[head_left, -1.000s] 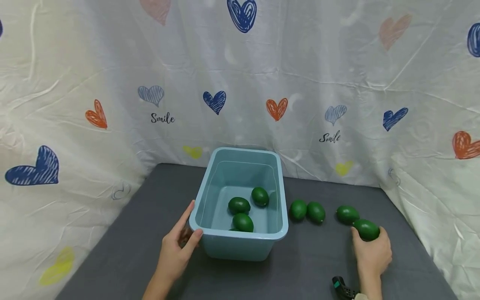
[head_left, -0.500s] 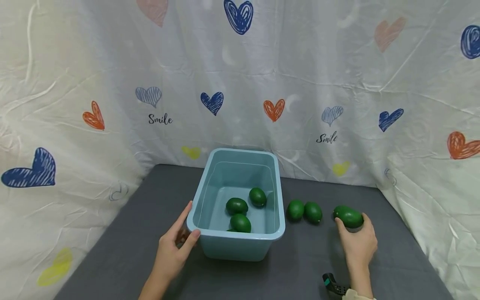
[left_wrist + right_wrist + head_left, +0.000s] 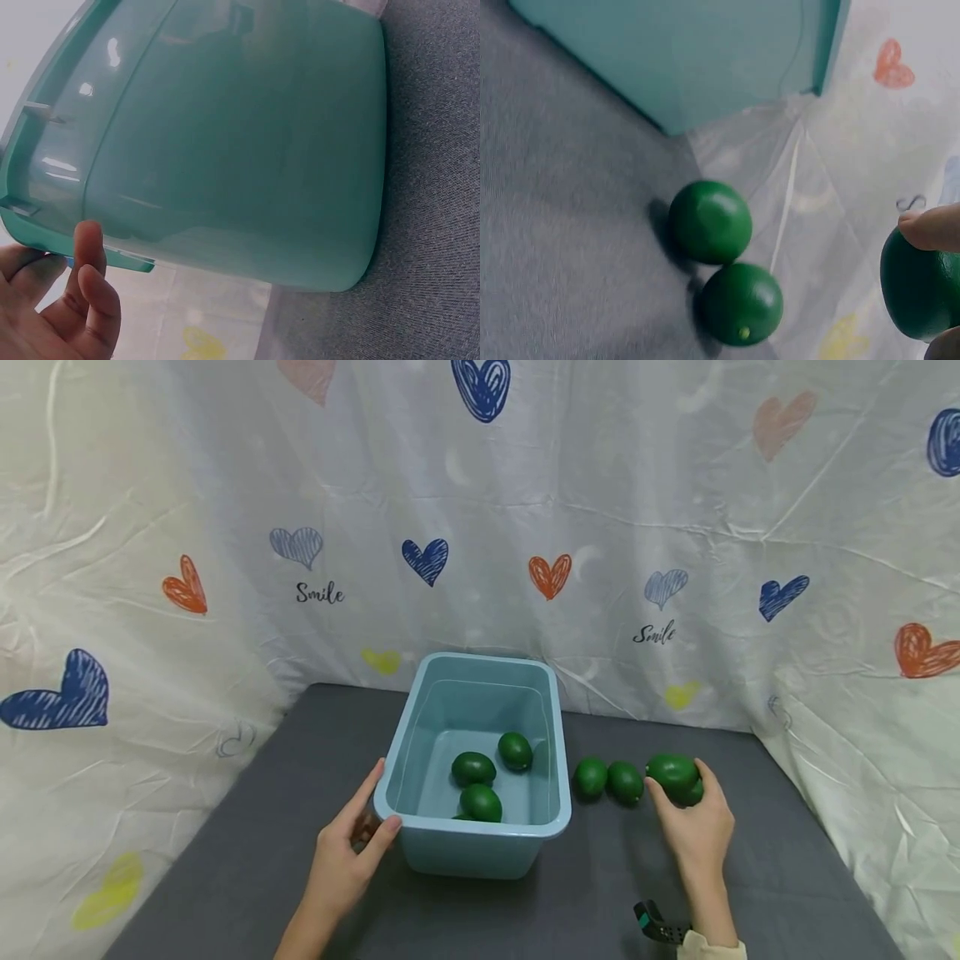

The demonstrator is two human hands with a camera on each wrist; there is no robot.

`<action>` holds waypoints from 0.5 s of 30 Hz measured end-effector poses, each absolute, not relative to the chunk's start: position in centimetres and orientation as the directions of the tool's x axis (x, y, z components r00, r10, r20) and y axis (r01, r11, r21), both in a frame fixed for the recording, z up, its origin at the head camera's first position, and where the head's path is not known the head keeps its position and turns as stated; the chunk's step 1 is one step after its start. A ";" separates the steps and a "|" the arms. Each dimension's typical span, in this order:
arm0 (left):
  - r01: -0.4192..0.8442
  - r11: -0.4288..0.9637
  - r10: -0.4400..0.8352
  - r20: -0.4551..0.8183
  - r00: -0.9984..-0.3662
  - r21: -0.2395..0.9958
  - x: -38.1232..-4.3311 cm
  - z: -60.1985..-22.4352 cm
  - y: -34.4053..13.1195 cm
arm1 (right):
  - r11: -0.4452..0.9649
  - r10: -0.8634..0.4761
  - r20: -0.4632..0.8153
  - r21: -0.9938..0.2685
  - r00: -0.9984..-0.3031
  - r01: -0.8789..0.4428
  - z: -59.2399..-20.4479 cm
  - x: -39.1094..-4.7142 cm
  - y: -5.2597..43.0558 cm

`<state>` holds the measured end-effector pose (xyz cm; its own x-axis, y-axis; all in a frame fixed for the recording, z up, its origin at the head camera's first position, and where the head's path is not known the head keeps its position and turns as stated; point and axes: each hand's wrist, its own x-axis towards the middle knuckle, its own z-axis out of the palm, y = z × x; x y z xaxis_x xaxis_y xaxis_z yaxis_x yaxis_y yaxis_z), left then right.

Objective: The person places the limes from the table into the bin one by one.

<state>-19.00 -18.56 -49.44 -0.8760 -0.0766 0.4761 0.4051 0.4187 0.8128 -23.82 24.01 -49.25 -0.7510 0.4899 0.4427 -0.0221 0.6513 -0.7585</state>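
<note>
My left hand (image 3: 341,852) grips the near left corner of a light-blue plastic bin (image 3: 480,852), thumb on the front rim and fingers along the left side. Inside the bin lie several glossy dark-green avocados (image 3: 474,768). To its right, my right hand (image 3: 697,835) pinches another avocado (image 3: 670,771) between thumb and fingers, raised above the cloth. Partly hidden behind it, one more avocado (image 3: 693,793) shows. A pair of avocados (image 3: 710,222) sits side by side between the bin and my right hand.
Dark grey cloth (image 3: 600,893) covers the table. A pale curtain (image 3: 495,493) printed with hearts hangs behind and at both sides. A dark band (image 3: 660,927) is on my right wrist.
My right hand has lifted the avocado and carried it leftward, past the one that lay beside it. My left hand stays at the bin's corner.
</note>
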 end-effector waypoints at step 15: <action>0.397 0.416 -0.072 0.465 -0.882 0.818 -19.0 -49.5 -18.5 | 0.696 0.387 0.479 -0.712 -0.788 -0.091 -46.6 -23.5 21.4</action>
